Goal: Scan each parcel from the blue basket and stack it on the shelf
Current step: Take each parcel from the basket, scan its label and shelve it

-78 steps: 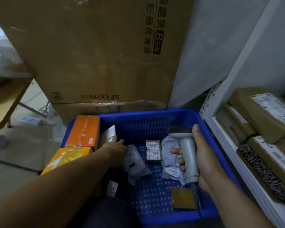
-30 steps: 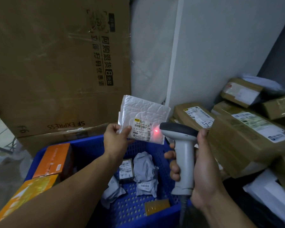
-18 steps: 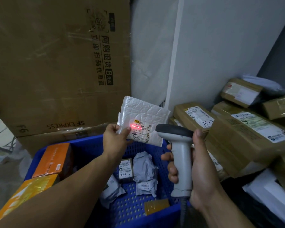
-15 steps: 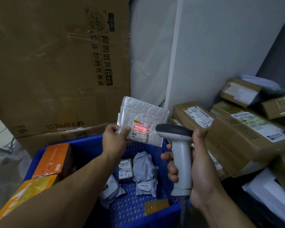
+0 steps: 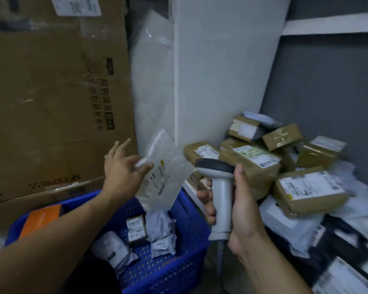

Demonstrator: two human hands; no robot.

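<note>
My left hand (image 5: 121, 168) holds a white bubble mailer (image 5: 164, 179) by its upper left corner, thumb on its front, with two fingers spread upward behind it. The mailer hangs tilted above the blue basket (image 5: 191, 225), its label facing me and blurred. My right hand (image 5: 244, 211) grips the grey barcode scanner (image 5: 220, 187) upright, just right of the mailer; no red light shows on the label. On the shelf (image 5: 189, 186) to the right lie several brown taped parcels (image 5: 251, 164). In the basket lie a small brown box (image 5: 136, 230) and grey bags (image 5: 160, 234).
A large cardboard box (image 5: 51, 102) leans behind the basket. An orange box (image 5: 40, 219) stands at the basket's left side. A white shelf upright (image 5: 176, 81) rises in the middle. White and dark bags (image 5: 338, 240) pile up at the lower right.
The red scan line on the label has gone out. My left hand has swung the mailer to the right and tilted it, its fingers spreading. The scanner has shifted slightly right.
</note>
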